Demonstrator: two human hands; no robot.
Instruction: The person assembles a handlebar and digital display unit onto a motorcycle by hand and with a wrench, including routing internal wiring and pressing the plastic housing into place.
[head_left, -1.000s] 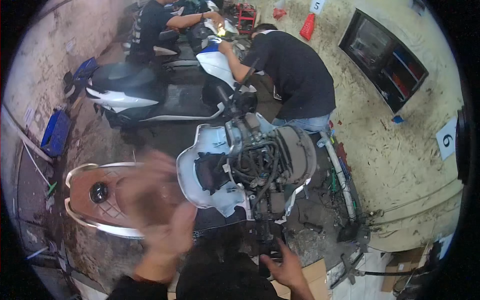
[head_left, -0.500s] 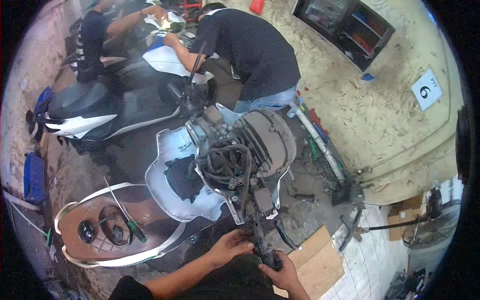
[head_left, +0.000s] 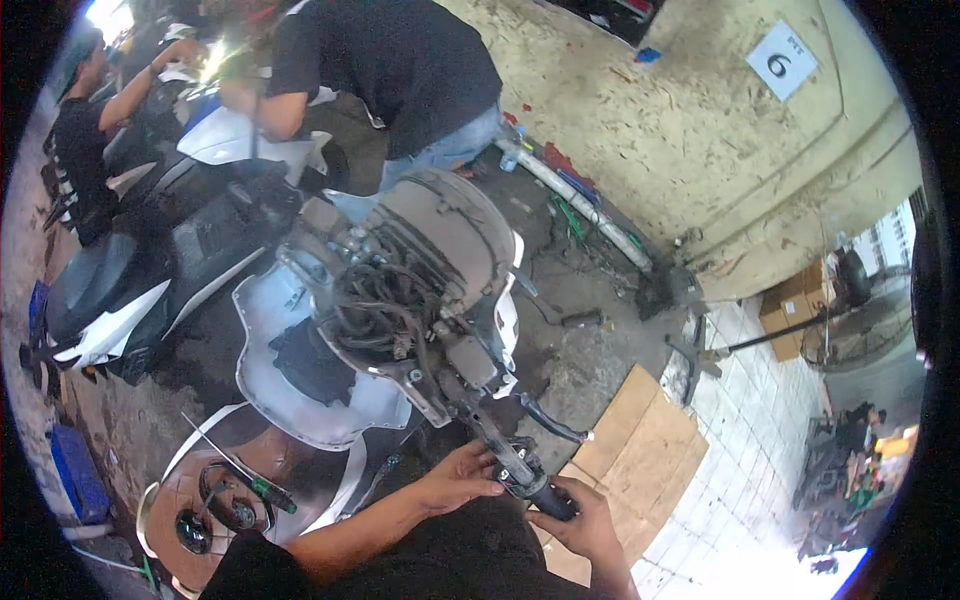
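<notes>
A partly stripped scooter front (head_left: 400,290) with exposed wiring stands in the middle, its white inner panel (head_left: 290,400) bare. My right hand (head_left: 585,520) grips the black handlebar grip (head_left: 545,495) at the near end of the bar. My left hand (head_left: 455,478) rests against the switch housing (head_left: 510,465) just beside it, fingers curled around the bar. A brake lever (head_left: 550,420) juts out to the right above my hands.
A removed brown-and-white body panel (head_left: 210,480) lies at lower left with a green-handled screwdriver (head_left: 245,475) on it. Flattened cardboard (head_left: 630,450) lies on the floor to the right. Two people bend over other scooters (head_left: 150,260) at the back. A blue crate (head_left: 75,470) sits far left.
My left hand has come down from in front of the camera onto the handlebar beside my right hand. The view has swung rightward, toward the tiled floor.
</notes>
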